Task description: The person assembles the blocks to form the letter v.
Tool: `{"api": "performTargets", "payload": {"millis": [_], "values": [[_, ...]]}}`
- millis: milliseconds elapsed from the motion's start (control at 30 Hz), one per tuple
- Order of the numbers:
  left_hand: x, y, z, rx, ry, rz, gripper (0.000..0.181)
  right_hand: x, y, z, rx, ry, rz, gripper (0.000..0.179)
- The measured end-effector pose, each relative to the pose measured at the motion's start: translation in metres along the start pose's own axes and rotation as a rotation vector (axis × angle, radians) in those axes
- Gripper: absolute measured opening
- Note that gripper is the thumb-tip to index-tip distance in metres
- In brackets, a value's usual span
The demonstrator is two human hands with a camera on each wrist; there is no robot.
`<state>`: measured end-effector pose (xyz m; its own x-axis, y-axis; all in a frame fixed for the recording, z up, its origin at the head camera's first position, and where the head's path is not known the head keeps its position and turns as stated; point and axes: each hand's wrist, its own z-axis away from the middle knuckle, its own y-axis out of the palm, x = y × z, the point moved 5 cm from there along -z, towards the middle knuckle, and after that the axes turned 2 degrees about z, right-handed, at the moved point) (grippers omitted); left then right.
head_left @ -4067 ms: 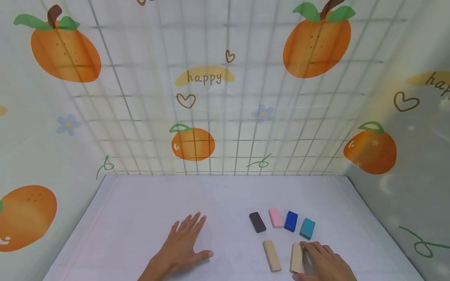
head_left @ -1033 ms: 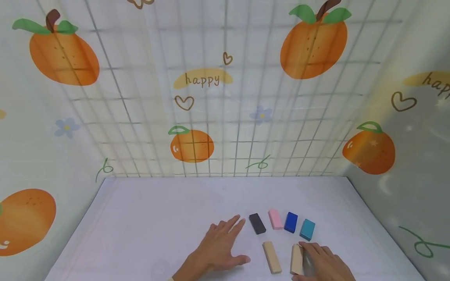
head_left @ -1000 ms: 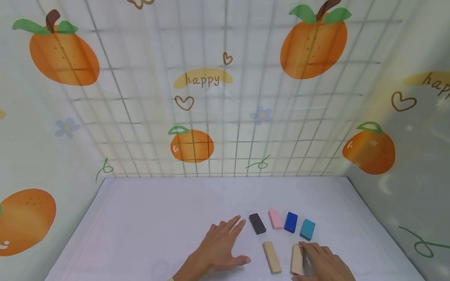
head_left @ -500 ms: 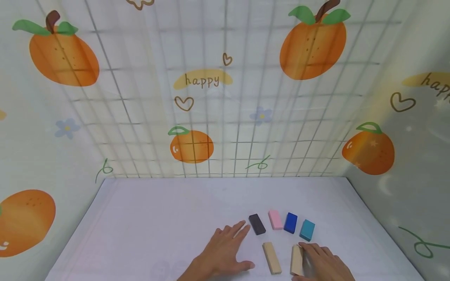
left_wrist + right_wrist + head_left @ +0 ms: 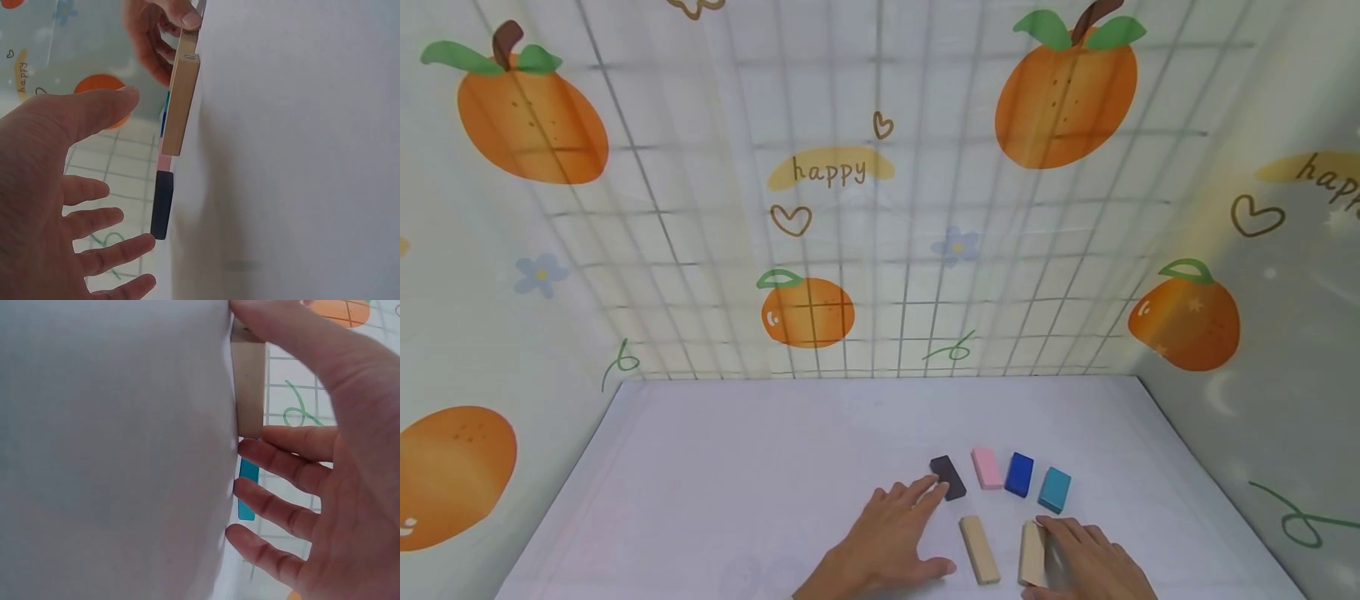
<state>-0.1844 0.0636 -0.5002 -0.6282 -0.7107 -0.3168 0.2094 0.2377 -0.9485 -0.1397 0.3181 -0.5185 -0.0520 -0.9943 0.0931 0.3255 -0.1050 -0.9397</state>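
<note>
Head view puts the free wooden block (image 5: 980, 550) on the bench (image 5: 737, 467) between the two hands. Right of it, the right hand (image 5: 1093, 557) pinches the held wooden block (image 5: 1032, 555) endwise between thumb and index finger. Left of it, the left hand (image 5: 887, 533) has its fingers spread, holding nothing; the fingertips come right up to the black block (image 5: 949, 478), past the free wooden block's far end, and whether they touch I cannot tell. The left hand seems lined up for the free wooden block: best to match the endwise pinch, thumb at the near end, fingertip at the far end, low to the bench, without nudging the black block.
</note>
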Motion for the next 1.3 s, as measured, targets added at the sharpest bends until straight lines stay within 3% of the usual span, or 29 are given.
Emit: {"api": "performTargets", "payload": {"millis": [733, 1300], "values": [[-0.014, 0.006, -0.012, 0.000, 0.053, 0.019, 0.087, 0.001, -0.002, 0.002, -0.011, -0.008, -0.021, 0.107], [-0.020, 0.018, -0.023, 0.026, 0.032, 0.007, 0.087, 0.002, -0.004, 0.003, -0.018, -0.001, -0.033, 0.102]]}}
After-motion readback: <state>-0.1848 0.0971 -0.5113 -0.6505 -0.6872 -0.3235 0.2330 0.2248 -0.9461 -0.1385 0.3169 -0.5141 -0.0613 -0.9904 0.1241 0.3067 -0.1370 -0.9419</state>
